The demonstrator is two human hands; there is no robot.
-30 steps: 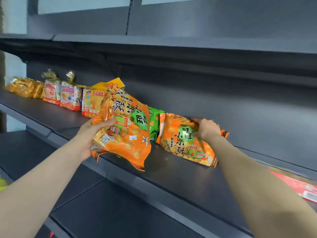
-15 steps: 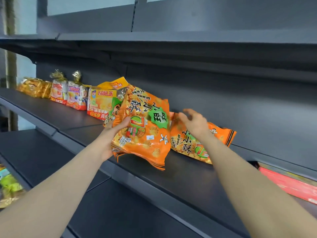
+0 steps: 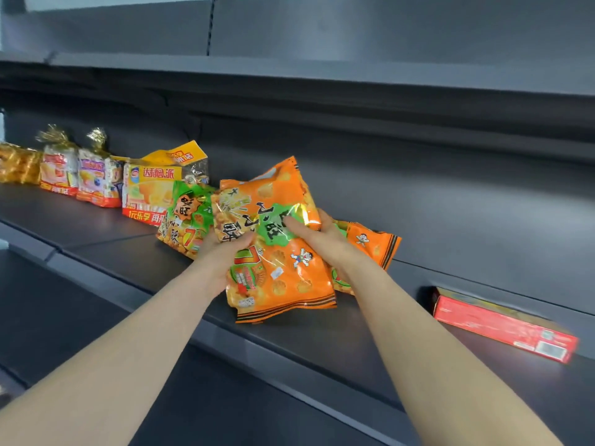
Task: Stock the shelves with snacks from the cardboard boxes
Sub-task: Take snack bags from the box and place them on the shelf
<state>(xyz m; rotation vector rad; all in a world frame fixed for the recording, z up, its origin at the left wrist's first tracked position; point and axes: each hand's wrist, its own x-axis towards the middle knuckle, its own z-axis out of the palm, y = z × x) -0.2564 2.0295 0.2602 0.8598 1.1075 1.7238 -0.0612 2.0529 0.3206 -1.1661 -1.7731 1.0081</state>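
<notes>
Head view puts the large orange foil snack bag (image 3: 280, 262) squarely between your two hands, on the dark grey metal shelf (image 3: 289, 346). Your left hand (image 3: 222, 257) grips its left edge, thumb laid across the printed front. Your right hand (image 3: 322, 233) grasps the upper right edge, fingers curled over the green patch. Neither hand is free — both are clamped on the same bag.

Its long axis runs from the striped bottom seam, near the shelf's front lip, up and away toward the back panel, so it is leaning back rather than standing. Just behind it on the right lies a second orange snack bag (image 3: 373, 244), partly covered (your right wrist hides where the two touch). On the left, a green-and-orange snack bag (image 3: 185, 220) leans close by your left hand, with a yellow snack pack (image 3: 151, 191) beyond it.

The next move, as I judge it, turns on that gap: the slot lies straight ahead of your grip, between those two neighbours. Push along the long axis and let the left hand, nearer the row, guide the edge in. A flat red carton (image 3: 502, 323) lies well apart on the right.
</notes>
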